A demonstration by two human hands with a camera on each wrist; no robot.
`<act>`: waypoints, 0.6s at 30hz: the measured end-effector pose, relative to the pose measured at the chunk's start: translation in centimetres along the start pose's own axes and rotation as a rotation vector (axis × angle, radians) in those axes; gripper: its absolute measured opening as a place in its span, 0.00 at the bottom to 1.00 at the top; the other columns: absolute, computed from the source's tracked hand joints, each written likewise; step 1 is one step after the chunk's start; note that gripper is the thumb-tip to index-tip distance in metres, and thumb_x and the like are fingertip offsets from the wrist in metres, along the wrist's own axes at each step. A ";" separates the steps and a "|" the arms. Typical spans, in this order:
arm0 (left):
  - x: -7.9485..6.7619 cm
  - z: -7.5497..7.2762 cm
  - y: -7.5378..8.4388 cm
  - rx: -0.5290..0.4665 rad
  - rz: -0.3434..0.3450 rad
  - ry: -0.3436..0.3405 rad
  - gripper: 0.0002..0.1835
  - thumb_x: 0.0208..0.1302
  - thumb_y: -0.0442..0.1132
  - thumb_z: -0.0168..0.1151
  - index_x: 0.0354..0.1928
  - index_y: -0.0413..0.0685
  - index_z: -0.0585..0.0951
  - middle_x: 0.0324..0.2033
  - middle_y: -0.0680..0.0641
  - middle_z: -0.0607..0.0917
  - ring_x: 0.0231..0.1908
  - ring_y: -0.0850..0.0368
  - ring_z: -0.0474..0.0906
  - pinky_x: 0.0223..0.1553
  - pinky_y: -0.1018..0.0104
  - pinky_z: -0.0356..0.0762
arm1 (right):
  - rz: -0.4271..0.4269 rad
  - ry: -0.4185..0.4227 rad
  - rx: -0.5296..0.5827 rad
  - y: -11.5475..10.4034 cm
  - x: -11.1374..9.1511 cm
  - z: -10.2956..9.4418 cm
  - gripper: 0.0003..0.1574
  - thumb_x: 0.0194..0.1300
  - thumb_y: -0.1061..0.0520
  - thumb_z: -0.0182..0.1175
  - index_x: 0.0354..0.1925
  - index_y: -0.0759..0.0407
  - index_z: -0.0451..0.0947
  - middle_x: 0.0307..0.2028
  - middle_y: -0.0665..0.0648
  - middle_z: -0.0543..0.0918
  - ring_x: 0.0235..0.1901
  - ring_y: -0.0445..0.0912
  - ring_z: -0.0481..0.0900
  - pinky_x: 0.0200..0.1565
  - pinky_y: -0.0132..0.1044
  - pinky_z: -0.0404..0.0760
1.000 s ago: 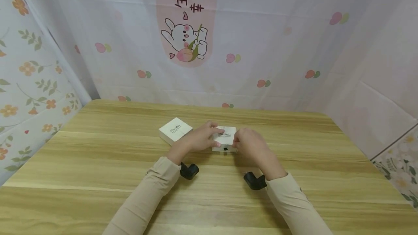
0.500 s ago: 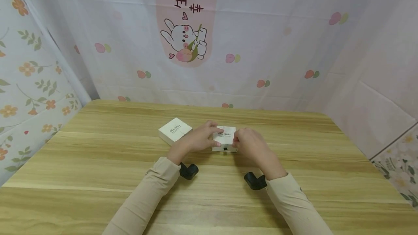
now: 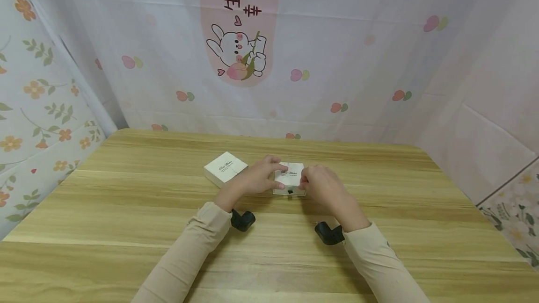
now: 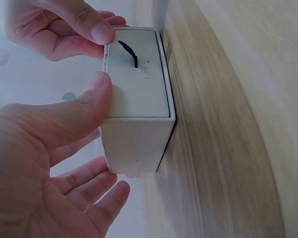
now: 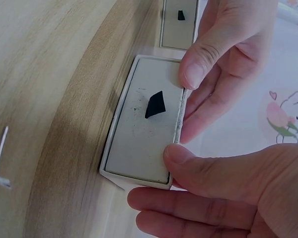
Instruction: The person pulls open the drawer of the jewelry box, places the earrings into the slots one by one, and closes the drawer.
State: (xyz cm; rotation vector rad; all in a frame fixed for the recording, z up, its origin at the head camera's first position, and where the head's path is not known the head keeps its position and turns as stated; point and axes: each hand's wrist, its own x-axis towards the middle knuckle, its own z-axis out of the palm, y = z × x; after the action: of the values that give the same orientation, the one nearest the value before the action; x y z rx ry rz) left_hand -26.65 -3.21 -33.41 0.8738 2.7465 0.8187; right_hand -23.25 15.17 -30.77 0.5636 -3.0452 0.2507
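A small white drawer box (image 3: 291,177) with "Best Wishes" lettering on top stands on the table between both hands. Its drawer front (image 4: 136,89) carries a short black ribbon tab (image 5: 156,104) and sits flush in the sleeve. My left hand (image 3: 258,176) grips the box's left side, thumb at the front top edge, some fingers along the side and others over the top. On the opposite side my right hand (image 3: 323,183) holds it, thumb (image 5: 181,154) on the front top edge and fingers around the side.
A second white box (image 3: 225,168) with the same lettering lies turned at an angle, left of the hands and partly behind the left forearm. Black wrist devices (image 3: 328,233) hang under both cuffs. A patterned curtain (image 3: 337,60) rises behind the wooden table (image 3: 269,265).
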 end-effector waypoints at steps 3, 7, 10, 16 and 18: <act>0.0 -0.1 0.0 -0.009 -0.002 0.001 0.28 0.57 0.49 0.60 0.61 0.52 0.70 0.65 0.43 0.60 0.64 0.46 0.59 0.61 0.51 0.61 | -0.005 0.002 0.004 0.0 0.0 0.0 0.05 0.53 0.59 0.64 0.24 0.58 0.79 0.22 0.50 0.79 0.23 0.41 0.71 0.27 0.33 0.71; 0.0 0.0 0.0 -0.012 0.003 0.006 0.29 0.57 0.49 0.61 0.61 0.51 0.70 0.65 0.43 0.61 0.64 0.46 0.59 0.61 0.51 0.62 | -0.003 0.004 0.009 0.1 0.0 0.1 0.05 0.54 0.59 0.64 0.24 0.58 0.78 0.22 0.50 0.78 0.23 0.41 0.71 0.27 0.33 0.71; 0.0 0.0 -0.1 -0.019 0.005 0.010 0.29 0.57 0.48 0.61 0.60 0.51 0.70 0.64 0.43 0.61 0.63 0.46 0.60 0.60 0.51 0.62 | -0.001 0.004 0.012 0.1 0.1 0.0 0.05 0.54 0.59 0.64 0.25 0.58 0.78 0.22 0.50 0.78 0.23 0.41 0.71 0.27 0.33 0.70; 0.1 0.0 -0.3 -0.039 0.002 0.003 0.29 0.56 0.48 0.61 0.61 0.51 0.70 0.65 0.43 0.60 0.64 0.46 0.60 0.60 0.51 0.62 | 0.013 -0.014 0.018 0.0 0.1 0.0 0.04 0.54 0.59 0.63 0.26 0.59 0.79 0.24 0.51 0.79 0.24 0.42 0.72 0.29 0.33 0.72; 0.1 0.0 -0.4 -0.041 0.005 0.001 0.29 0.56 0.48 0.61 0.61 0.51 0.70 0.65 0.42 0.60 0.64 0.46 0.59 0.61 0.51 0.61 | 0.019 -0.018 0.015 0.0 0.1 0.0 0.04 0.55 0.59 0.63 0.27 0.59 0.79 0.25 0.51 0.80 0.25 0.42 0.73 0.30 0.34 0.72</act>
State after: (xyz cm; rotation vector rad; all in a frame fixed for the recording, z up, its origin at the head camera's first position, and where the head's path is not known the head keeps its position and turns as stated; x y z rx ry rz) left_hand -26.95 -3.43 -33.61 0.8735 2.7197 0.8737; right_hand -23.31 15.12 -30.76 0.5402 -3.0697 0.2712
